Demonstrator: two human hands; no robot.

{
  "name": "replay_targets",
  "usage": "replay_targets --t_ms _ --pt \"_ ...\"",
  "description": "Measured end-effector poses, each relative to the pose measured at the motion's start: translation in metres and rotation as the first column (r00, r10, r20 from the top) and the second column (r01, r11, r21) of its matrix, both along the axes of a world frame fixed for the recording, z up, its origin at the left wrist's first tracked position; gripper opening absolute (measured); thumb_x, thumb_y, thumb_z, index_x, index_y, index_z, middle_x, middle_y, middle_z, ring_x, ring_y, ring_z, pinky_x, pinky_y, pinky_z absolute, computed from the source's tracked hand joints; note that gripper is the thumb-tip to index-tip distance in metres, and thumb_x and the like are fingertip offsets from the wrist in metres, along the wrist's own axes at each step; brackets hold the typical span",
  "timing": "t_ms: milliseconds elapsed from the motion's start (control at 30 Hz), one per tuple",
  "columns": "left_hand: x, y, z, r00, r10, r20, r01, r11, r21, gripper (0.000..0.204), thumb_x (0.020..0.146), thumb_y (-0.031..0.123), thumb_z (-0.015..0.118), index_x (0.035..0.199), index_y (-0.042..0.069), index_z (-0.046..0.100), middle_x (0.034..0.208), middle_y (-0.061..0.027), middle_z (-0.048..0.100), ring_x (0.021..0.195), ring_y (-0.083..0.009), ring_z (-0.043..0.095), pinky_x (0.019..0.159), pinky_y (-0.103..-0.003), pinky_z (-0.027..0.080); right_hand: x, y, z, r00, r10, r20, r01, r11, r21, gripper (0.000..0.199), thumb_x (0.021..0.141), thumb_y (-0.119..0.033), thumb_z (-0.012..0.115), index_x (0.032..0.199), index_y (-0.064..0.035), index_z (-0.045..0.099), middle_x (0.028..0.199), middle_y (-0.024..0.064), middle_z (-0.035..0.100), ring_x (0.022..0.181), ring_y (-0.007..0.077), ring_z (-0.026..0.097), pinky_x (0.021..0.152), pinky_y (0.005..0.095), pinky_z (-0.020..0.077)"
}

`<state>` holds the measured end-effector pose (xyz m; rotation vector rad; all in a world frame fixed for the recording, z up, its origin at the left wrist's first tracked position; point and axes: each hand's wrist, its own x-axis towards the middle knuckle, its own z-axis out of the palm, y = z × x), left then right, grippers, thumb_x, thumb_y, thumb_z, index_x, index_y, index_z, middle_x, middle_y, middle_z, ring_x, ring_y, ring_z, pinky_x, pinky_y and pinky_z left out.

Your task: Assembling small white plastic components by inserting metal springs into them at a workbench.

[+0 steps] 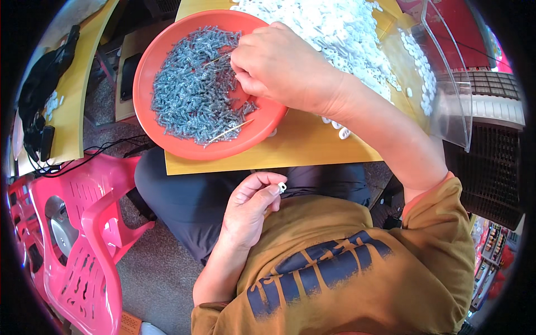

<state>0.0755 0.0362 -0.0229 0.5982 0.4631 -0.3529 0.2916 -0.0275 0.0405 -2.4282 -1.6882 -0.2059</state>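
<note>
My left hand [252, 209] is closed above my lap, near the table's front edge. Between thumb and fingertips it pinches a small white plastic piece [282, 187] with a dark opening. Over the right side of a round orange-red basin [167, 146] is my right hand [279, 70], its fingers curled together at the contents. Many small grey metal coil springs [192, 95] fill the basin. One thin pale stick [229, 133] lies across the springs; another thin stick [215, 60] reaches toward my right fingertips. Whatever those fingers pinch is hidden.
A large heap of white plastic pieces [335, 39] covers the far part of the yellow table [312, 148]. A clear plastic panel [453, 106] stands along its right side. Pink plastic chairs [92, 223] are at left, below another yellow table [70, 120] with black cables.
</note>
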Motion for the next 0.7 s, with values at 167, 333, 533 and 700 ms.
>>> replay_targets --t_ms 167,333,533,700 --pt "-0.002 0.001 0.004 1.0 0.015 0.011 -0.015 1.0 -0.002 0.016 0.085 0.005 0.052 0.099 0.0 0.058 0.075 0.0008 0.052 0.064 -0.0066 0.047 0.057 -0.018 0.035 -0.005 -0.009 0.009 0.989 0.033 -0.143 -0.012 0.99 0.143 0.007 0.073 -0.009 0.06 0.07 -0.006 0.055 0.067 0.0065 0.055 0.063 0.0209 0.055 0.06 0.0318 0.0428" --pt "-0.002 -0.002 0.016 0.994 0.096 0.053 -0.099 0.993 0.071 0.018 0.085 0.003 0.05 0.102 -0.002 0.057 0.079 -0.0004 0.052 0.065 -0.0074 0.046 0.061 -0.019 0.037 -0.056 -0.023 0.033 0.575 0.031 -0.817 0.449 0.823 0.347 0.01 0.077 -0.009 0.06 0.071 -0.0019 0.056 0.063 0.0047 0.058 0.059 0.0115 0.057 0.054 0.0249 0.0446" --pt "-0.007 -0.003 0.034 0.959 0.184 0.216 -0.23 0.95 0.211 0.018 0.087 0.004 0.046 0.102 -0.003 0.054 0.081 -0.0014 0.049 0.065 -0.0066 0.043 0.06 -0.019 0.035 -0.093 -0.053 0.035 -0.073 0.355 -0.932 0.634 0.738 0.231 0.015 0.082 -0.003 0.061 0.096 -0.0013 0.055 0.082 0.0037 0.061 0.076 0.0073 0.059 0.064 0.0183 0.0461" --pt "-0.006 -0.013 0.045 0.881 0.341 0.329 -0.423 0.879 0.222 0.015 0.089 0.01 0.05 0.1 0.0 0.049 0.078 -0.0025 0.051 0.058 -0.007 0.041 0.053 -0.02 0.033 -0.114 -0.071 0.029 -0.262 0.448 -0.855 0.702 0.696 0.15 0.015 0.082 -0.002 0.06 0.096 -0.0016 0.055 0.083 0.006 0.062 0.079 0.0092 0.06 0.065 0.0191 0.0471"
